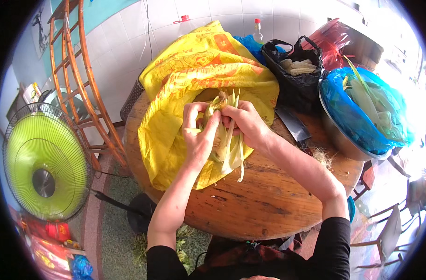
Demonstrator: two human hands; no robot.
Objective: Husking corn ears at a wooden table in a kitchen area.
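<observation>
Both hands meet at an ear of corn in its husk (pixel 218 140), over a yellow woven sack (pixel 164 140) on the round wooden table (pixel 248 206). My left hand (pixel 200 129) grips the ear's left side, thumb near its top. With thumb and fingers, my right hand (pixel 242 120) pinches husk leaves on the other side. Loose pale husk strips hang below the hands. Brown silk shows at the ear's upper end. A cleaver (pixel 293 124) lies right of the sack, and a tuft of corn silk (pixel 322 158) lies near its handle.
A black plastic bag (pixel 293 82) holds peeled corn ears at the back right. Beside it, a metal basin (pixel 342 140) lined with a blue bag (pixel 359 133) holds husks. A green fan (pixel 45 164) and a wooden ladder (pixel 83 87) stand left. A chair (pixel 387 238) is at right.
</observation>
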